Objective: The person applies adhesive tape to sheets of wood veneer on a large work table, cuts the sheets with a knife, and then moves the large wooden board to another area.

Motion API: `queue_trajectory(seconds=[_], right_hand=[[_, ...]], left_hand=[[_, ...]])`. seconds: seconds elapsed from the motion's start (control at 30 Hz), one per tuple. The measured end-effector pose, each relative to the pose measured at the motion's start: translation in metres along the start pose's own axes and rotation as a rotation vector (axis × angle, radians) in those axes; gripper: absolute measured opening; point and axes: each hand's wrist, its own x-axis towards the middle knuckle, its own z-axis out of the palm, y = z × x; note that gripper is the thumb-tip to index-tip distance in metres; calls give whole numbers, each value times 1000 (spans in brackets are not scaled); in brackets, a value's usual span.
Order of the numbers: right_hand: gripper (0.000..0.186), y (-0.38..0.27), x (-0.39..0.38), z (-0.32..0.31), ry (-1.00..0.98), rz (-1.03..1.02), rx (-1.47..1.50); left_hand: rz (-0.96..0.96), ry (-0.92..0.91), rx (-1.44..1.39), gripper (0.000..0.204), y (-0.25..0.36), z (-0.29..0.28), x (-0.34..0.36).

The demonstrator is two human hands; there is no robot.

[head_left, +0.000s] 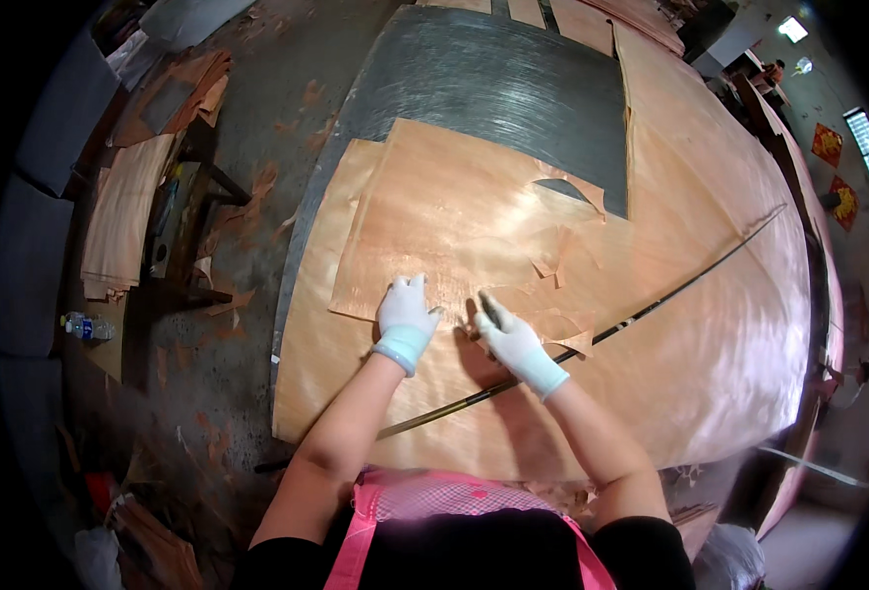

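Note:
My left hand (408,317), in a white glove with a pale blue cuff, lies on the near edge of a thin, torn wood veneer sheet (424,216). Its fingers are apart and rest on the sheet. My right hand (515,344), gloved alike with dark grey fingertips, hovers or rests just to the right, fingers stretched and thumb apart. Whether it touches the veneer I cannot tell. Torn veneer pieces (562,320) lie beside it. Under both hands spreads a larger veneer sheet (710,364). A long thin dark rod (690,280) runs diagonally across it, passing beneath my right wrist.
A dark, shiny flat panel (493,74) lies beyond the torn sheet. To the left, a low bench holds stacked veneer (124,216), with a plastic bottle (90,325) nearby. Veneer scraps (252,192) litter the floor. Another person (772,74) is far off at the upper right.

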Motion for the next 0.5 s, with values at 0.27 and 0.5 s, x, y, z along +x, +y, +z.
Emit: queue_trajectory(seconds=[0.27, 0.5], right_hand=[[50, 25, 32, 30, -50, -423, -673], [59, 31, 40, 38, -113, -507, -711]], left_hand=[[-164, 5, -159, 54, -2, 3, 3], [-156, 75, -62, 55, -5, 23, 6]])
